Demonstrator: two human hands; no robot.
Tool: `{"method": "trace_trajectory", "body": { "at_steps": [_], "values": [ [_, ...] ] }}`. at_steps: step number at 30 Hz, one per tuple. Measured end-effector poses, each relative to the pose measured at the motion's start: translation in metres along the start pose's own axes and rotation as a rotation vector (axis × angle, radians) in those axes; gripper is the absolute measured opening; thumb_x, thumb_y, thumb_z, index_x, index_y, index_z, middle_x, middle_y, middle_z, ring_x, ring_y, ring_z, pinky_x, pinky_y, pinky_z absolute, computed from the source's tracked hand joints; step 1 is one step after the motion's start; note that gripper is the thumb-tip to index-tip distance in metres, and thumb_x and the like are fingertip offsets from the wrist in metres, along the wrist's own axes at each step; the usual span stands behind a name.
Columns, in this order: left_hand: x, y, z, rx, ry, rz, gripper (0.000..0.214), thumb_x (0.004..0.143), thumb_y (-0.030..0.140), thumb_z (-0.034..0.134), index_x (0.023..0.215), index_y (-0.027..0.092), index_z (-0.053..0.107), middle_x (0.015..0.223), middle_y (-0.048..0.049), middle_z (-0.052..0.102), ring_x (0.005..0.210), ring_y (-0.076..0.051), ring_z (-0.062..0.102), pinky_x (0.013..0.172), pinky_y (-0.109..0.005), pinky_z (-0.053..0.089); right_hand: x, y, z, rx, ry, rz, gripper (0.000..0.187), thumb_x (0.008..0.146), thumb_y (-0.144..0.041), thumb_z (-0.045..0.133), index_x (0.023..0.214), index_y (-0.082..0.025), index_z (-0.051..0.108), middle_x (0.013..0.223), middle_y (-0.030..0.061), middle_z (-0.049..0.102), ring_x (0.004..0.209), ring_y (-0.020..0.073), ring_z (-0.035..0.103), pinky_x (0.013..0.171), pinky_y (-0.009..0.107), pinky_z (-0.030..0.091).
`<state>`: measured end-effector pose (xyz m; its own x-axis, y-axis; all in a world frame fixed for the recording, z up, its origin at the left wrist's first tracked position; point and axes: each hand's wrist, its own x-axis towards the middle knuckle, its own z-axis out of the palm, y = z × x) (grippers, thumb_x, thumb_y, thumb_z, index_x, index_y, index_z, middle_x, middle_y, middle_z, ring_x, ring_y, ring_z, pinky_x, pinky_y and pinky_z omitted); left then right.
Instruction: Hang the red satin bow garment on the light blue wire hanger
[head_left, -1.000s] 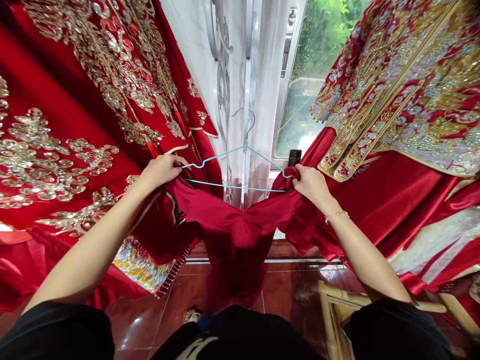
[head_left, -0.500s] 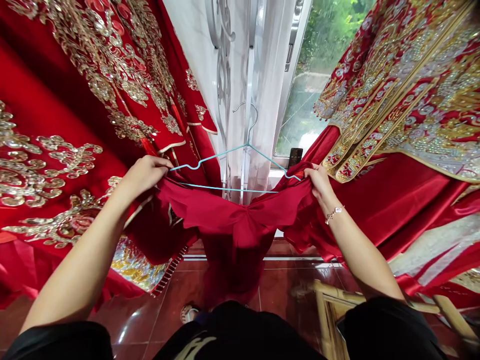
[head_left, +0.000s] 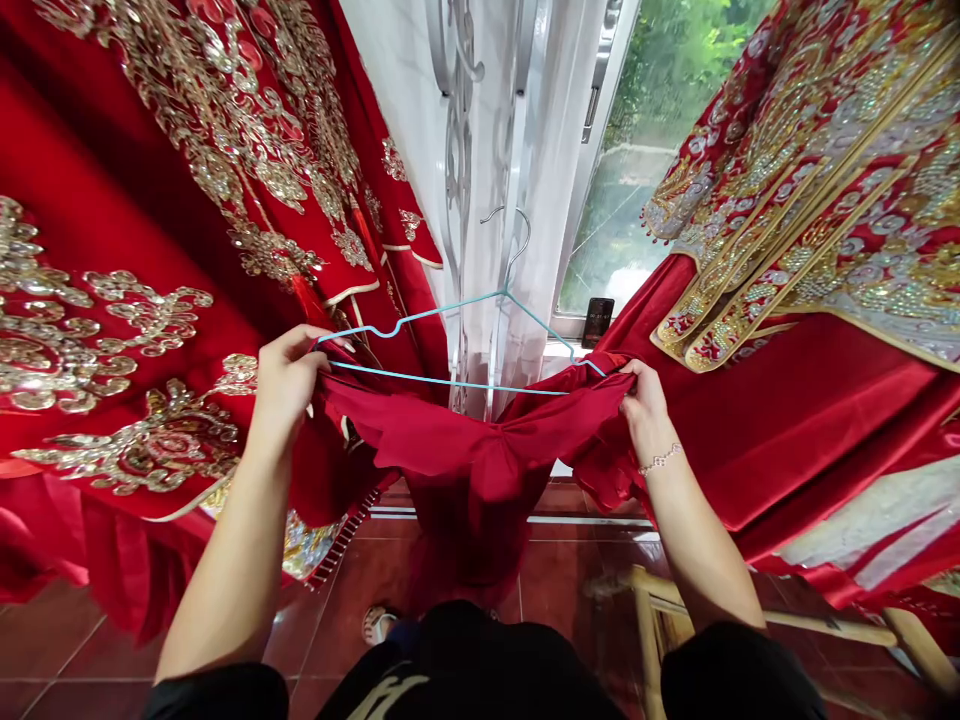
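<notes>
The right end of the hanger (head_left: pixel 544 325) disappears into the red cloth (head_left: pixel 472 470) bunched at my right hand (head_left: pixel 646 408). The screen of the phone (head_left: pixel 598 322) on the sill is too small for me to read. Through the window (head_left: pixel 615 230), the outside is a green blur. The embroidered robes (head_left: pixel 825 190) run off the top edge, the bamboo frame (head_left: pixel 646 630) runs off the bottom, and my black clothes (head_left: pixel 480 665) partly hide a sandal (head_left: pixel 377 625).
</notes>
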<state>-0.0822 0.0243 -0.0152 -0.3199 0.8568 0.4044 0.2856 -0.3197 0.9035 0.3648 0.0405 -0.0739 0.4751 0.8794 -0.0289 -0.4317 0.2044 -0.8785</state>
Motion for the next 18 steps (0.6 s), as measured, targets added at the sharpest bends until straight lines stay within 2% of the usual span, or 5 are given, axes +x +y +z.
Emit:
{"method": "trace_trajectory", "body": {
  "at_steps": [4, 7, 13, 16, 18],
  "values": [
    [0.001, -0.005, -0.003, -0.112, -0.070, -0.267, 0.034, 0.049, 0.017, 0.050, 0.080, 0.016, 0.063, 0.079, -0.0044, 0.075, 0.040, -0.009, 0.038, 0.035, -0.021, 0.027, 0.004, 0.005, -0.011, -0.093, -0.022, 0.117, 0.024, 0.048, -0.015, 0.055, 0.060, -0.024, 0.036, 0.051, -0.0062, 0.044, 0.049, 0.0098, 0.043, 0.047, 0.024, 0.045],
    [-0.013, -0.027, -0.004, -0.044, -0.152, -0.295, 0.038, 0.051, 0.016, 0.047, 0.084, 0.017, 0.064, 0.084, -0.0028, 0.075, 0.045, -0.010, 0.042, 0.040, -0.021, 0.031, -0.009, 0.018, -0.022, -0.139, -0.037, 0.096, 0.023, 0.051, -0.019, 0.058, 0.062, -0.025, 0.038, 0.055, -0.0044, 0.048, 0.053, 0.0132, 0.046, 0.052, 0.029, 0.047],
    [-0.070, -0.109, 0.001, 0.667, -0.541, -0.165, 0.030, 0.071, 0.020, 0.039, 0.068, 0.020, 0.070, 0.101, -0.0085, 0.074, 0.098, -0.026, 0.068, 0.082, -0.032, 0.051, -0.061, 0.062, -0.041, -0.153, 0.025, -0.018, 0.026, 0.056, -0.025, 0.058, 0.066, -0.026, 0.035, 0.056, -0.0073, 0.043, 0.053, 0.0129, 0.040, 0.053, 0.029, 0.040],
    [-0.102, -0.144, 0.003, 0.999, -0.702, -0.241, 0.034, 0.079, 0.017, 0.039, 0.079, 0.018, 0.073, 0.110, -0.0151, 0.069, 0.095, -0.029, 0.071, 0.084, -0.039, 0.052, -0.086, 0.075, -0.043, -0.096, 0.112, -0.012, 0.029, 0.051, -0.025, 0.059, 0.069, -0.025, 0.037, 0.058, -0.0091, 0.044, 0.053, 0.0104, 0.038, 0.053, 0.025, 0.037],
    [-0.122, -0.161, 0.003, 1.048, -0.757, -0.274, 0.027, 0.076, 0.016, 0.044, 0.074, 0.015, 0.071, 0.100, -0.0188, 0.069, 0.085, -0.031, 0.072, 0.079, -0.041, 0.053, -0.101, 0.078, -0.042, -0.036, 0.151, 0.013, 0.030, 0.048, -0.023, 0.062, 0.069, -0.024, 0.041, 0.060, -0.0096, 0.046, 0.054, 0.0088, 0.039, 0.054, 0.023, 0.036]
  ]
}}
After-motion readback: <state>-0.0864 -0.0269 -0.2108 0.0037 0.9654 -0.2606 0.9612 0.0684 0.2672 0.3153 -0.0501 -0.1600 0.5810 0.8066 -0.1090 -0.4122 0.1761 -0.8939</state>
